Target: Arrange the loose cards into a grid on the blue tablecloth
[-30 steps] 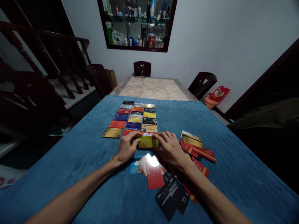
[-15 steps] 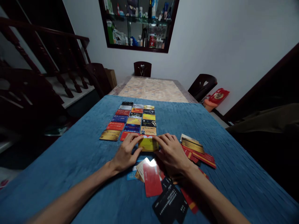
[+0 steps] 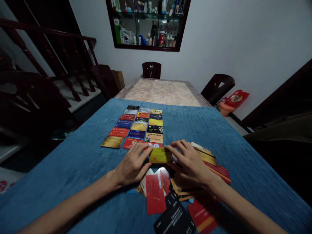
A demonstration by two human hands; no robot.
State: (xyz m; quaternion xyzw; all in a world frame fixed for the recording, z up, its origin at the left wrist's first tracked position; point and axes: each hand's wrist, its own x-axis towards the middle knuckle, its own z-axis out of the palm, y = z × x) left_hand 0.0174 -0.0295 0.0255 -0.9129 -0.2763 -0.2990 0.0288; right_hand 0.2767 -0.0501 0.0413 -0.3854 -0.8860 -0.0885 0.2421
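Holding yellow card [image 3: 160,155], both hands.

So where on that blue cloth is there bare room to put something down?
The blue cloth lies bare left of the card grid and left hand, also right of the grid, beyond the loose pile. Around both hands, the right hand and yellow card, cards crowd together and overlap.
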